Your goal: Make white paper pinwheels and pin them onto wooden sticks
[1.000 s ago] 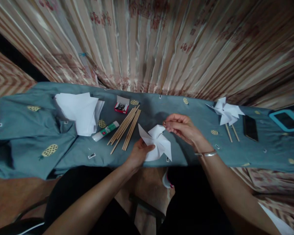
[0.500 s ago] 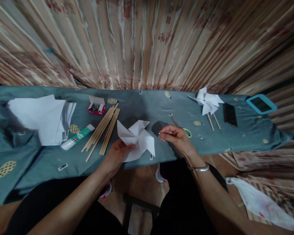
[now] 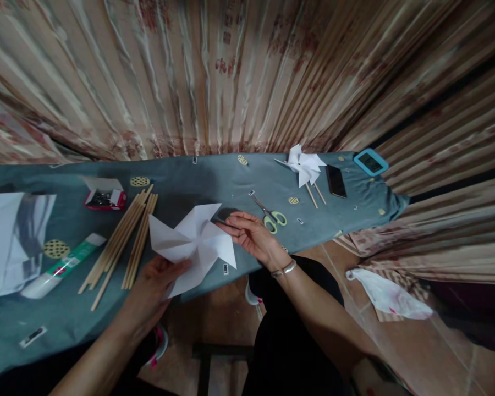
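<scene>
My left hand (image 3: 159, 280) pinches the lower left of a white paper pinwheel (image 3: 198, 242), thumb on top, and holds it tilted above the cloth near the table's front edge. My right hand (image 3: 249, 234) is at the pinwheel's right side, its fingers drawn together and the tips close to a paper blade. Whatever sits between those fingertips is too small to make out. Scissors with pale green handles (image 3: 274, 220) lie just beyond my right hand. Left of the pinwheel are two bundles of wooden sticks (image 3: 117, 242).
A red box of small metal pins (image 3: 105, 199), a glue tube (image 3: 64, 267) and white paper sheets (image 3: 8, 242) lie on the left. Toward the right end are a pinwheel with sticks (image 3: 303, 165), a phone (image 3: 336, 181) and a blue-framed device (image 3: 371, 162). A curtain (image 3: 214, 82) hangs behind.
The view has turned to the right. My right hand has come closer to the pinwheel's right blade; the small shiny thing at its fingertips no longer shows. My left hand keeps its hold.
</scene>
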### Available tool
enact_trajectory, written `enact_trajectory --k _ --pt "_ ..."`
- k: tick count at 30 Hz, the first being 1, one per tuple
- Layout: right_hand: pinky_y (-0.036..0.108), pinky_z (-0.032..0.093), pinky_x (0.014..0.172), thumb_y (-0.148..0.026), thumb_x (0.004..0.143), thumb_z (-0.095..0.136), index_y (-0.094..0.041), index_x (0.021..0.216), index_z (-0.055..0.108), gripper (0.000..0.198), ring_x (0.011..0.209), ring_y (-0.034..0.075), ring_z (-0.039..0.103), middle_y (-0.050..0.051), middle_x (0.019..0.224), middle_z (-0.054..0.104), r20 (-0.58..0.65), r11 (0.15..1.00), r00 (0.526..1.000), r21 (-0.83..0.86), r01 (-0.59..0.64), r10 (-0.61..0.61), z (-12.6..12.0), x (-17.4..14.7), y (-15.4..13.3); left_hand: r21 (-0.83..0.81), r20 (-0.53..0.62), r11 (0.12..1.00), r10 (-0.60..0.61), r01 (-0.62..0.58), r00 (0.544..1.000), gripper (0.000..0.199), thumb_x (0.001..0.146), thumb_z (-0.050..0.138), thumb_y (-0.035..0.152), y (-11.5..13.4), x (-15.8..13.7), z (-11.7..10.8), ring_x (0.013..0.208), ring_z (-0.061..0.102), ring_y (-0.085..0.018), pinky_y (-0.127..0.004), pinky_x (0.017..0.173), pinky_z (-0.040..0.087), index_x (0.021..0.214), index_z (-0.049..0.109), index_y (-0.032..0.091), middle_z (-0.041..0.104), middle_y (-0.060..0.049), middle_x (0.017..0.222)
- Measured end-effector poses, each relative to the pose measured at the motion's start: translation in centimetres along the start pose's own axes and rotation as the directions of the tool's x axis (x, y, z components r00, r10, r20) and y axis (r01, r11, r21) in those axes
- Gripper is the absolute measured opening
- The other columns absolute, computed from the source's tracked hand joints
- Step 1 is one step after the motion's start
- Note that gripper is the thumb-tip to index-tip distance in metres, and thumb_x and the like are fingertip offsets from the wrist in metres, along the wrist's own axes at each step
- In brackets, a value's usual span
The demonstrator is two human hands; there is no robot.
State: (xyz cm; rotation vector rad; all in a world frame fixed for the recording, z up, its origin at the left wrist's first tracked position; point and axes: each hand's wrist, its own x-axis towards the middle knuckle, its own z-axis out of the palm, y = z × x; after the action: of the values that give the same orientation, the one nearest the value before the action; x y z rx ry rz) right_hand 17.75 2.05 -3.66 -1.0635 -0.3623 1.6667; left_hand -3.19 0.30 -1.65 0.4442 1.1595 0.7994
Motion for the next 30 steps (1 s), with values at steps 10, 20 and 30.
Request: enact_trajectory --k 10,20,30 --pt "0.025 0.058 0.076 -0.023 0.061 0.085 -0.020 0.077 0.071 0.021 0.075 0.012 0.073 -0.002 0.075 0.076 0.011 0.995 1.000 -0.103 0.005 -0.003 0.2 -0.4 0.5 0.115 0.096 0.992 -0.067 0.055 0.993 0.045 0.038 0.095 0.031 -0.8 0.4 0.0 0.060 0.064 -0.016 -0.022 0.052 0.048 0.074 0.073 0.015 0.073 -0.002 0.065" --pt "0.033 0.054 0.082 -0.034 0.069 0.082 -0.024 0.075 0.071 0.016 0.077 0.016 0.068 0.000 0.078 0.074 0.056 0.767 0.916 -0.529 0.364 -0.396 0.1 -2.9 -0.5 -0.014 0.104 0.999 0.046 -0.045 0.993 0.036 0.049 0.091 0.029 -2.2 1.1 -0.5 0.069 0.068 -0.017 -0.026 0.067 0.052 0.079 0.076 0.015 0.077 -0.004 0.076" --pt "0.052 0.026 0.119 -0.021 0.083 0.068 -0.025 0.082 0.069 0.004 0.146 0.027 0.032 0.003 0.146 0.051 0.434 0.171 0.781 -0.816 0.552 -0.448 1.4 -5.3 1.8 0.002 0.169 0.998 0.062 -0.063 0.984 0.025 0.055 0.088 0.031 -2.1 1.0 -0.3 0.060 0.062 -0.013 -0.024 0.062 0.048 0.069 0.074 0.015 0.073 -0.001 0.065"
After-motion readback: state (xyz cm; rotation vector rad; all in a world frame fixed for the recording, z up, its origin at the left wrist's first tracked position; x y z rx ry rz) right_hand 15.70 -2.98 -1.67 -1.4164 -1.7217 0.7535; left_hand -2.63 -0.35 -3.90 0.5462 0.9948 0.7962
